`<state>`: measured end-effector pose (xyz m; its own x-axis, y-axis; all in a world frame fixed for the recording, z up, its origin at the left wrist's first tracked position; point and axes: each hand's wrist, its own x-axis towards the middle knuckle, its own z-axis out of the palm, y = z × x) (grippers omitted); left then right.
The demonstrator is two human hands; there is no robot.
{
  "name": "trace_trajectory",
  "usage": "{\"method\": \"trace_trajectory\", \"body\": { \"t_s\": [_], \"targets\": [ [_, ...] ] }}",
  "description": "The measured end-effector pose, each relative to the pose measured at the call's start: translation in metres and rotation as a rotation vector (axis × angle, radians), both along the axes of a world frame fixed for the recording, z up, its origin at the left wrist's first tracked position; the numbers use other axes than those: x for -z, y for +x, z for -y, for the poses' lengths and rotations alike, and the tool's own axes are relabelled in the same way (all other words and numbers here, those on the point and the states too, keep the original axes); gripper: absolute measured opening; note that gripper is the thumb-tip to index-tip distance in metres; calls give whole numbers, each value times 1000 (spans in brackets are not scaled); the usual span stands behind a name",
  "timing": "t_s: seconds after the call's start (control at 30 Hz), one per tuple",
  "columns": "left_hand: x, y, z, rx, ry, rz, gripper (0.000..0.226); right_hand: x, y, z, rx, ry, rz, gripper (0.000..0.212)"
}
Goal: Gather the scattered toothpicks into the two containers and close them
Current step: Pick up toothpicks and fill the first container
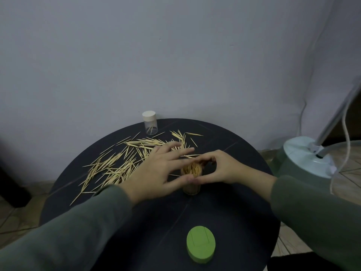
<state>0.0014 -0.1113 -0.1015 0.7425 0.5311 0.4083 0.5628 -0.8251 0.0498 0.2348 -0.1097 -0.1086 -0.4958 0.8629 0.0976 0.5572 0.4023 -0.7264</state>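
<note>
A clear container [191, 189] packed with upright toothpicks stands in the middle of the round black table [224, 208]. My left hand [160, 169] and my right hand [218, 169] ring its open top, thumbs touching at the near side. The left fingers are straight and reach over the toothpicks; the right fingers curl around the bundle's far side. Loose toothpicks [117, 165] lie scattered across the table's left and back. A second clear container [149, 123] with a cream lid stands at the back edge, nearly empty. A green lid [200, 245] lies near the front edge.
A pale green lamp or fan base [306, 159] with a white cable [346, 133] stands on the floor to the right of the table. A grey wall rises right behind the table. A dark object [11, 184] stands at the left edge on the floor.
</note>
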Motion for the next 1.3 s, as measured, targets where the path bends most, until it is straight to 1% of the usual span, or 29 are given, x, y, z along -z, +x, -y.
{"method": "trace_trajectory", "body": {
  "t_s": [0.03, 0.1, 0.17, 0.23, 0.27, 0.33, 0.37, 0.4, 0.43, 0.47, 0.5, 0.53, 0.6, 0.67, 0.73, 0.8, 0.87, 0.93, 1.0, 1.03, 1.07, 1.2, 1.27, 1.3],
  "targets": [
    [-1, -1, -1, -2, 9, 10, 52, 0, 0, 0, -3, -6, -2, 39],
    [-1, -3, -3, 31, 38, -31, 48, 1, 1, -1, -7, -15, -12, 41],
    [1, -3, -3, 54, 13, -28, 49, 1, 2, -1, -18, -13, -7, 46],
    [2, -3, -6, 5, -72, 107, 47, 2, 4, -4, -65, -51, -74, 54],
    [3, -1, -8, -43, -94, 186, 45, 2, 5, -5, -79, -87, -126, 55],
    [5, 2, -15, -189, -82, 273, 37, 3, 5, -10, -25, -102, -150, 46],
    [5, 1, -20, -280, -97, 252, 36, 4, 4, -13, 45, -53, -80, 42],
    [7, 0, -26, -369, -146, 184, 41, 5, 3, -18, 115, 30, 68, 40],
    [9, -2, -31, -429, -216, 76, 52, 7, 2, -21, 163, 123, 267, 43],
    [11, -5, -35, -445, -282, -47, 65, 8, -2, -23, 183, 190, 443, 48],
    [12, -7, -37, -436, -335, -159, 76, 9, -5, -25, 190, 209, 557, 54],
    [14, -7, -40, -414, -371, -234, 82, 9, -9, -27, 199, 198, 603, 57],
    [16, -4, -41, -377, -388, -277, 81, 10, -14, -31, 214, 182, 596, 52],
    [17, 1, -41, -361, -352, -253, 74, 9, -19, -34, 207, 218, 586, 37],
    [19, 4, -43, -376, -313, -223, 67, 8, -21, -36, 194, 237, 564, 25],
    [22, 3, -45, -428, -275, -208, 64, 10, -22, -40, 208, 247, 556, 20],
    [25, 1, -49, -487, -273, -212, 65, 12, -23, -44, 243, 254, 554, 22],
    [28, -1, -52, -515, -286, -222, 61, 12, -26, -48, 289, 234, 558, 33],
    [27, -2, -54, -511, -271, -237, 53, 13, -26, -50, 333, 186, 592, 46],
    [27, -2, -54, -505, -256, -244, 49, 14, -26, -52, 351, 165, 605, 48],
    [26, -2, -54, -501, -242, -249, 46, 15, -26, -53, 364, 160, 607, 46],
    [23, 5, -53, -477, -165, -301, 39, 16, -26, -56, 426, 210, 574, 26],
    [22, 8, -52, -469, -140, -335, 36, 15, -30, -56, 434, 244, 606, 23],
    [21, 9, -51, -470, -127, -342, 34, 14, -32, -55, 420, 279, 654, 23]
  ]
}}
